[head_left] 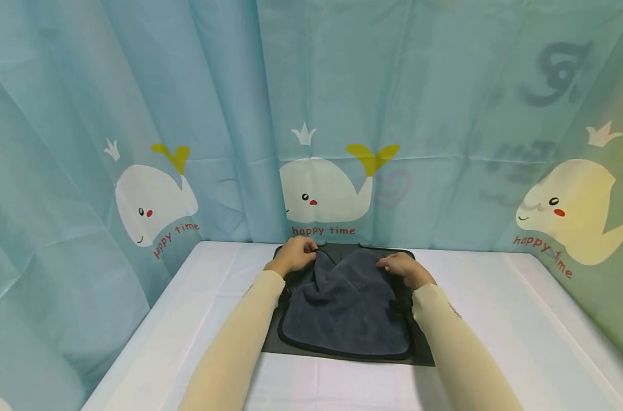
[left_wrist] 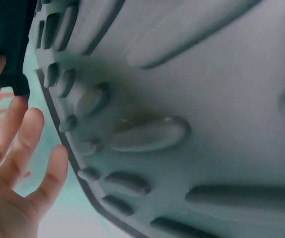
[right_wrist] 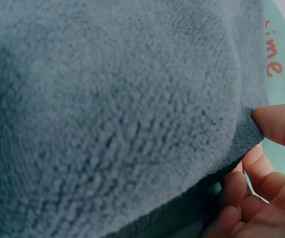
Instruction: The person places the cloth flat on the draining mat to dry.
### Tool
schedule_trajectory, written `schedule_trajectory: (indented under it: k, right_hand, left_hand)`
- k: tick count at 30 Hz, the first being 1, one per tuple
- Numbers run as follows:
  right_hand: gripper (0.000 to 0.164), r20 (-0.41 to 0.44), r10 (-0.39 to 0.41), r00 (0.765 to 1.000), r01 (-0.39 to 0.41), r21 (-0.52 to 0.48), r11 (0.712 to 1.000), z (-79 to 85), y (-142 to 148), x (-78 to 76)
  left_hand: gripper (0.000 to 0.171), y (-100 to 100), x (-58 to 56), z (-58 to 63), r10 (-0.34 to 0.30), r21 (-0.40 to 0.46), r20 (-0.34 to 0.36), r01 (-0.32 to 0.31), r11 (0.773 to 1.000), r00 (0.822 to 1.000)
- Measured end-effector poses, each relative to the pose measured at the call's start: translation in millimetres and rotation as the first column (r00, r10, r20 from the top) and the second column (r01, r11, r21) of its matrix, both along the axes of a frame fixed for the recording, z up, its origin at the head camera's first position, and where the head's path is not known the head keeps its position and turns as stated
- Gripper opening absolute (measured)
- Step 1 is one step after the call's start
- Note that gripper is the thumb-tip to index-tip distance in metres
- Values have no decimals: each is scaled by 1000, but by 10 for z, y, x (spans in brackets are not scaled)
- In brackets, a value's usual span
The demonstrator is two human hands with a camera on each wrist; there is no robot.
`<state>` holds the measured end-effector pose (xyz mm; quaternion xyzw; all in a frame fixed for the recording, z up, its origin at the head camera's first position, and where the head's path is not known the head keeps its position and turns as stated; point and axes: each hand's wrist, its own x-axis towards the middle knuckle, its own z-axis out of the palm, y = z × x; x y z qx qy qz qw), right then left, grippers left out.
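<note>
A dark grey-blue plush towel (head_left: 350, 308) with black edging lies rumpled over a black ridged mat (head_left: 423, 342). My left hand (head_left: 298, 254) pinches the towel's far left corner (left_wrist: 6, 64) between thumb and fingertips, beside the mat's raised rim. In the left wrist view the mat's moulded ribs (left_wrist: 150, 136) show below that corner. My right hand (head_left: 401, 266) pinches the far right edge of the towel (right_wrist: 132, 114), thumb on top and fingers curled beneath. The towel's middle sags in folds between the two hands.
The mat rests on a white-covered table (head_left: 491, 308). Behind it hangs a light blue curtain (head_left: 435, 114) printed with whales, which also runs along the left and right sides. The mat's far edge is close to the curtain.
</note>
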<state>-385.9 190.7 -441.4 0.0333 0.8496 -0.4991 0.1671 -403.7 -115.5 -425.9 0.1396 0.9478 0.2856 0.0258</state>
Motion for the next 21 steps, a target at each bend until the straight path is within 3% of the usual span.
schedule_trajectory:
  k: [5, 11, 21]
  right_hand:
    - [28, 13, -9, 1000, 10, -70, 997, -34, 47, -8]
    - [37, 10, -7, 1000, 8, -120, 993, -34, 81, -11]
    - [34, 37, -62, 997, 67, -144, 987, 9, 100, 16]
  left_hand:
    - [9, -52, 15, -29, 25, 60, -65, -21, 998, 998]
    - [10, -127, 24, -65, 79, 124, -92, -67, 990, 993]
    - [9, -218, 70, -49, 130, 308, -61, -105, 945, 990]
